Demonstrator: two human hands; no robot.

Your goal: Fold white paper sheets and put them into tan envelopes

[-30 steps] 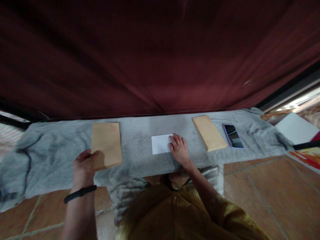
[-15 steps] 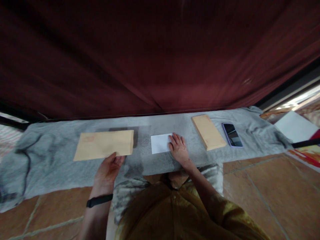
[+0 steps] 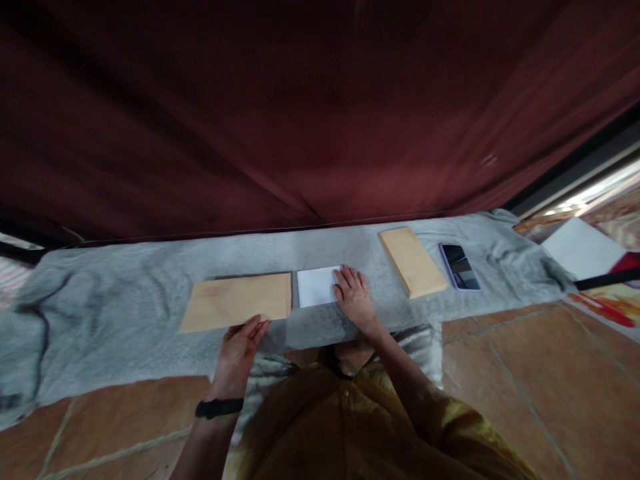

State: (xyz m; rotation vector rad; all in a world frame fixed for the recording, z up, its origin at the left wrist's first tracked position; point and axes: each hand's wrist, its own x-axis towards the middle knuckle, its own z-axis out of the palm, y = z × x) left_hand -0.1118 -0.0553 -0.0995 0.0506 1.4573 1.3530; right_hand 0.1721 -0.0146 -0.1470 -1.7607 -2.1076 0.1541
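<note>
A tan envelope [image 3: 237, 301] lies lengthwise on the grey cloth [image 3: 125, 313], its right end almost touching a folded white paper [image 3: 315, 287]. My left hand [image 3: 240, 350] holds the envelope's near edge with fingers pinched on it; a black band is on that wrist. My right hand [image 3: 354, 299] lies flat with fingers stretched out, pressing on the right edge of the white paper.
A stack of tan envelopes [image 3: 412, 261] and a dark-screened phone [image 3: 459, 267] lie on the cloth to the right. A dark red curtain [image 3: 300, 113] hangs behind. A white sheet [image 3: 580, 248] sits at far right. Tiled floor [image 3: 525, 373] lies in front.
My left hand turned the envelope from upright to lengthwise and carried it rightward until it lies beside the white paper. My right hand stayed on the paper.
</note>
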